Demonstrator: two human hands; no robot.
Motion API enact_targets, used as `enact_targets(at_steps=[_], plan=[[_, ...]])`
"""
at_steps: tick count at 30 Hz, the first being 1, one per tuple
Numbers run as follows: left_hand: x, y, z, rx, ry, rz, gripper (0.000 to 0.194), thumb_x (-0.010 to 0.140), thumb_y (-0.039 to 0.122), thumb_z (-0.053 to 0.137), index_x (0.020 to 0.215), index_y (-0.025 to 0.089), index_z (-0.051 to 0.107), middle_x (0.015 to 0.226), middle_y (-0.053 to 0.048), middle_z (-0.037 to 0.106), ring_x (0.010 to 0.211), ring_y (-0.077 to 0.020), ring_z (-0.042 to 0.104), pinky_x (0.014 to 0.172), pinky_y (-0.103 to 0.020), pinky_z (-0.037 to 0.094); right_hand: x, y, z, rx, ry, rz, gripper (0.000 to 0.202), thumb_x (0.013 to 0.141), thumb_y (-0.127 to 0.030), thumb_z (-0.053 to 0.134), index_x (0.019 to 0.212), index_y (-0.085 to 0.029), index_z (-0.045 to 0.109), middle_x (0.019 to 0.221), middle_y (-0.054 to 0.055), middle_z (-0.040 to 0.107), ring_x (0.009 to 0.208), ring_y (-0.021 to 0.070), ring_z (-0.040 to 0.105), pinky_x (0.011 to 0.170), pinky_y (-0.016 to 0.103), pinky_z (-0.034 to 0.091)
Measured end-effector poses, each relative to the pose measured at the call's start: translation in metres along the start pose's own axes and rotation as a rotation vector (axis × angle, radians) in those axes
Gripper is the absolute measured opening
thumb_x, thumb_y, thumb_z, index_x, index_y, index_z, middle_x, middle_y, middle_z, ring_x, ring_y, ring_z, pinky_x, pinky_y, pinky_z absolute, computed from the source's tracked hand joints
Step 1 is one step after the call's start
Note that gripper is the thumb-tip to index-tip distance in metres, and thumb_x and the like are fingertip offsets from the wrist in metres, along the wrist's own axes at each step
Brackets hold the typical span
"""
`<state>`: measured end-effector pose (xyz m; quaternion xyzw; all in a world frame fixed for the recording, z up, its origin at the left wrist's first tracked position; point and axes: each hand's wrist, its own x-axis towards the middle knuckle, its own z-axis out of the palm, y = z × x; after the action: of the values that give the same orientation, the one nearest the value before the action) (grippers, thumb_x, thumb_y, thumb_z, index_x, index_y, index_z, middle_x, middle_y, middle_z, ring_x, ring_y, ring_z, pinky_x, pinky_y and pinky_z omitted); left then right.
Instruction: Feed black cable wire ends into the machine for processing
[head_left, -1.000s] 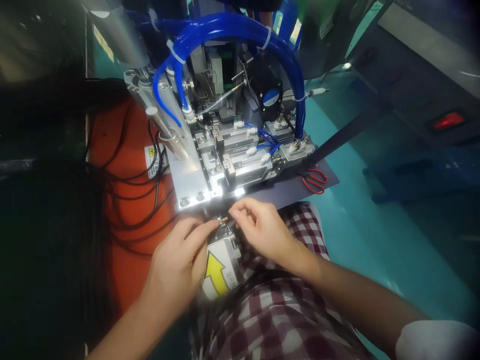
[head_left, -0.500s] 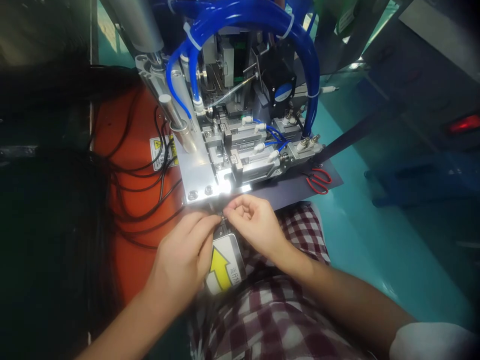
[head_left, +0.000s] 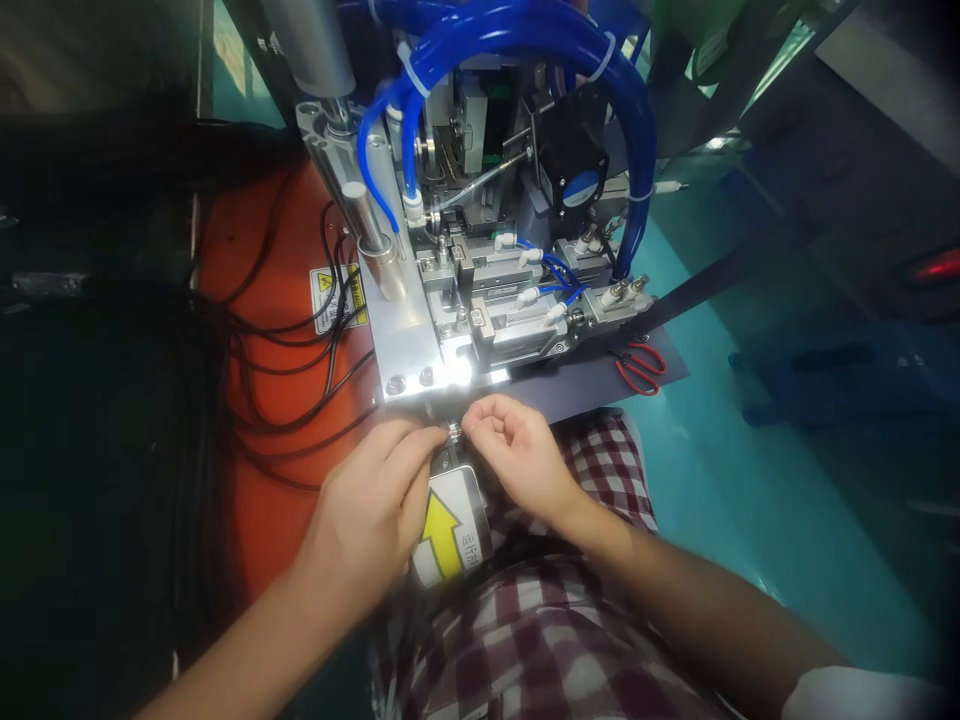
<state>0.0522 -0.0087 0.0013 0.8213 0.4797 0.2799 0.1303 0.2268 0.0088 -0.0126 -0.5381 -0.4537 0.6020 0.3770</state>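
Both hands meet at a small metal fitting (head_left: pixel 454 432) at the machine's front edge. My left hand (head_left: pixel 379 490) comes from the left, thumb and fingers pinched together against the fitting's left side. From the right, my right hand (head_left: pixel 521 450) is closed with thumb and forefinger pressed together beside the same spot. Whatever is between the fingertips is too small to make out. Just below lies a white plate with a yellow arrow (head_left: pixel 442 535). Above the hands is the machine's bright metal plate (head_left: pixel 409 345).
Pneumatic cylinders (head_left: pixel 517 335) and a thick blue hose bundle (head_left: pixel 637 130) rise ahead. Red-handled cutters (head_left: pixel 641 368) lie on the grey plate at right. Black cables (head_left: pixel 285 375) cross an orange surface (head_left: pixel 262 530) and a warning label (head_left: pixel 330 300) on the left.
The view has shifted slightly, so the machine sits a little further right. My fingertips have parted slightly, showing more of the small metal fitting between them.
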Motion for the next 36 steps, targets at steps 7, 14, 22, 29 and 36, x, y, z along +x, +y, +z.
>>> enact_targets(at_steps=[7, 14, 22, 29, 36], plan=[[-0.001, -0.002, 0.001, -0.011, 0.024, 0.001, 0.021, 0.094, 0.009, 0.049, 0.106, 0.013, 0.065, 0.092, -0.003, 0.063, 0.081, -0.0124, 0.062, 0.073, -0.022, 0.050, 0.000, 0.000, 0.000, 0.015, -0.018, -0.017, 0.015, 0.088, -0.031, 0.058, 0.081, -0.018, 0.055, 0.057, -0.009, 0.039, 0.048, 0.0065, 0.034, 0.045, 0.021, 0.026], [0.001, -0.001, 0.001, -0.024, 0.021, 0.004, 0.020, 0.094, 0.008, 0.049, 0.106, 0.012, 0.065, 0.094, -0.004, 0.063, 0.084, -0.0132, 0.063, 0.075, -0.022, 0.050, -0.002, 0.005, 0.001, -0.030, -0.022, -0.063, 0.015, 0.092, -0.032, 0.057, 0.085, -0.018, 0.056, 0.059, -0.007, 0.044, 0.050, 0.0072, 0.039, 0.048, 0.021, 0.030], [-0.002, -0.002, 0.000, -0.023, 0.028, 0.008, 0.020, 0.094, 0.008, 0.049, 0.107, 0.013, 0.064, 0.094, -0.004, 0.063, 0.084, -0.0129, 0.063, 0.076, -0.022, 0.050, 0.000, 0.004, 0.000, -0.046, -0.011, -0.053, 0.016, 0.091, -0.032, 0.055, 0.083, -0.018, 0.054, 0.060, -0.007, 0.045, 0.050, 0.0076, 0.039, 0.048, 0.022, 0.031], [0.000, 0.000, -0.001, 0.021, 0.010, 0.032, 0.021, 0.095, 0.010, 0.047, 0.108, 0.012, 0.064, 0.092, -0.005, 0.061, 0.081, -0.0137, 0.062, 0.071, -0.023, 0.050, 0.004, 0.001, -0.001, -0.151, 0.026, 0.005, 0.013, 0.089, -0.029, 0.054, 0.081, -0.019, 0.054, 0.060, -0.006, 0.049, 0.051, 0.0090, 0.043, 0.050, 0.023, 0.034], [-0.002, 0.001, -0.003, 0.053, 0.001, 0.001, 0.024, 0.095, 0.010, 0.046, 0.109, 0.013, 0.065, 0.091, -0.004, 0.056, 0.078, -0.0146, 0.061, 0.065, -0.024, 0.049, -0.002, -0.025, -0.008, -0.586, 0.055, -0.119, 0.014, 0.091, -0.024, 0.052, 0.087, -0.017, 0.064, 0.059, -0.004, 0.054, 0.054, 0.0114, 0.046, 0.056, 0.026, 0.034]])
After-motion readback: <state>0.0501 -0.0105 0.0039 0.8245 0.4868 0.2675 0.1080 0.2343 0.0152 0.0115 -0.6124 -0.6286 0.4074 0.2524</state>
